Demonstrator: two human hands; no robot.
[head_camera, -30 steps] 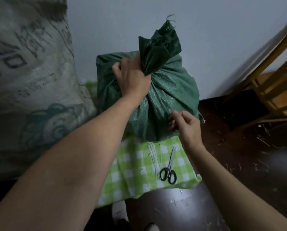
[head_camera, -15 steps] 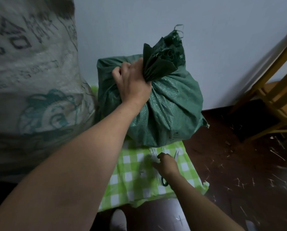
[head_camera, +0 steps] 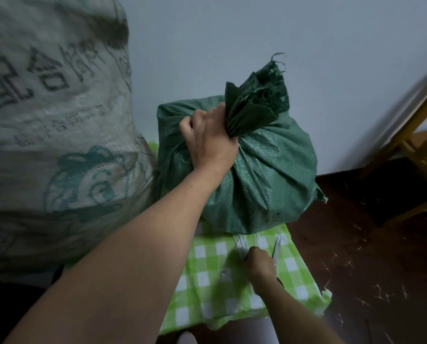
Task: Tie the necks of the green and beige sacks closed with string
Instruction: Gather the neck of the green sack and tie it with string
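Lowered, the right hand (head_camera: 258, 263) is curled on the string (head_camera: 241, 248); the green sack (head_camera: 269, 175) is neck-clamped by the left hand (head_camera: 207, 140).

Single view, head-worn, wide-angle. The camera is looking forward and down on the green sack (head_camera: 269, 175) from close above, near enough that the left hand (head_camera: 207, 140) is gripping its neck at mid-frame. The right hand (head_camera: 259, 264) is showing nearer the camera than the green sack. The beige sack (head_camera: 53, 135) is crowding the frame left of it; the pale wall (head_camera: 307, 58) is closing the view behind it.
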